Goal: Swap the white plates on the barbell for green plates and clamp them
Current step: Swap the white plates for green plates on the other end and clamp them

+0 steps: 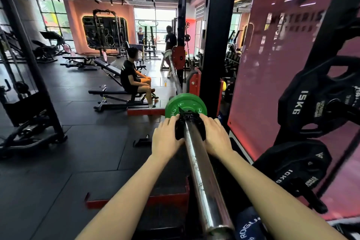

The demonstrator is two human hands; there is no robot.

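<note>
Seemingly unmarked green plate (186, 104), clamped.

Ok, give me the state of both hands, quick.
Left hand: holding the black clamp on the barbell sleeve.
Right hand: holding the same clamp, opposite side.

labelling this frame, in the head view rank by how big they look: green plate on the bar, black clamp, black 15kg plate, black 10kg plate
Largest to smallest as they look:
1. black 15 kg iron plate on the rack
2. black 10 kg plate, partly hidden, so its margin is unsure
3. round green plate, farther off
4. black plastic clamp, gripped by both hands
</note>
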